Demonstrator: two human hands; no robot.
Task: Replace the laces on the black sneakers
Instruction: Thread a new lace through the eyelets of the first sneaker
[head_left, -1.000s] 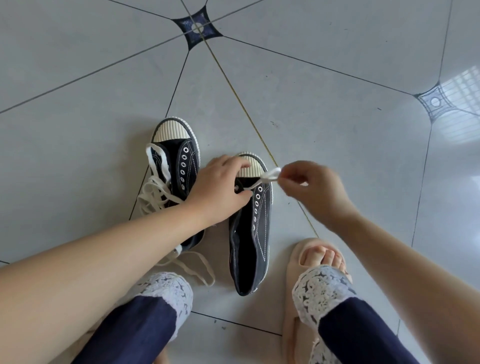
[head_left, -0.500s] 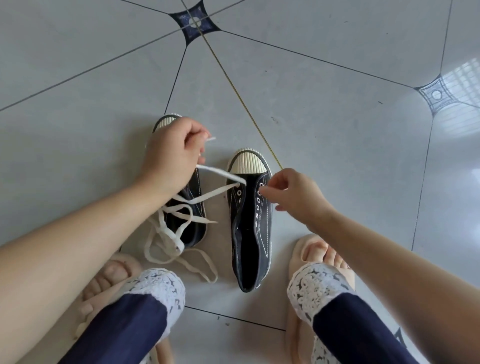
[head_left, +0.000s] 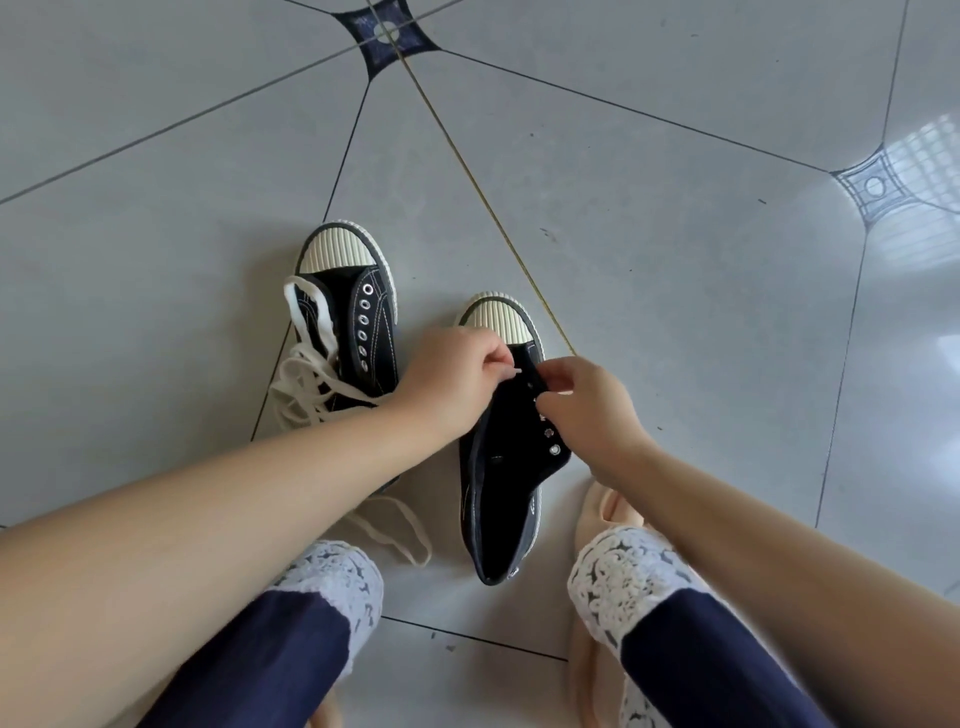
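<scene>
The grey tiled floor (head_left: 675, 260) carries both black sneakers, toes pointing away from the person. The far sneaker (head_left: 371, 332) has a cream lace (head_left: 306, 384) heaped limply against it. The near sneaker (head_left: 506, 493) is light, soft canvas that likely sags, so the right hand (head_left: 587, 410) grips its eyelet edge. The left hand (head_left: 457, 384) pinches the lace tip (head_left: 517, 370), the one stiff spot worth holding

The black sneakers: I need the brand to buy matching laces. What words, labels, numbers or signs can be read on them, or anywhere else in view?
None can be read.
Farther sneaker: only stitching and eyelets.
Nearer sneaker: a pale speck at the heel, too small to read.
Floor tiles: patterned corner insets, no writing.
</scene>
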